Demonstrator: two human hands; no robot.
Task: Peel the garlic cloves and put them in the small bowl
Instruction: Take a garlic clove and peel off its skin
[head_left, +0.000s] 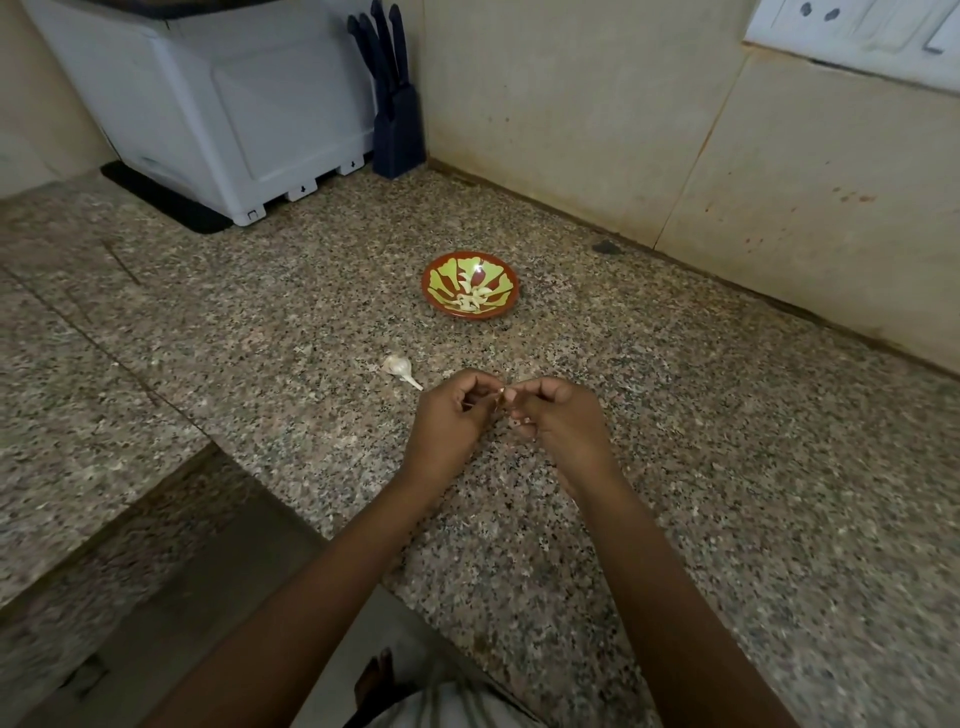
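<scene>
Over the speckled counter (675, 467), the left hand (451, 415) and right hand (558, 421) pinch a small clove (500, 401), seemingly garlic. Nearby lies a garlic bulb (399, 368); beyond, peeled cloves (471, 297) fill the small bowl (470, 283).

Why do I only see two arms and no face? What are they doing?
The camera sits on the person's head and looks down, so you see their own two arms. The left hand and right hand meet above a speckled stone counter, and their fingers pinch a small garlic clove, mostly hidden, to peel it. Behind them sits a red and green bowl with pale peeled cloves inside. A garlic bulb lies on the counter near the left hand. At the back stand a white box and a knife block.
</scene>
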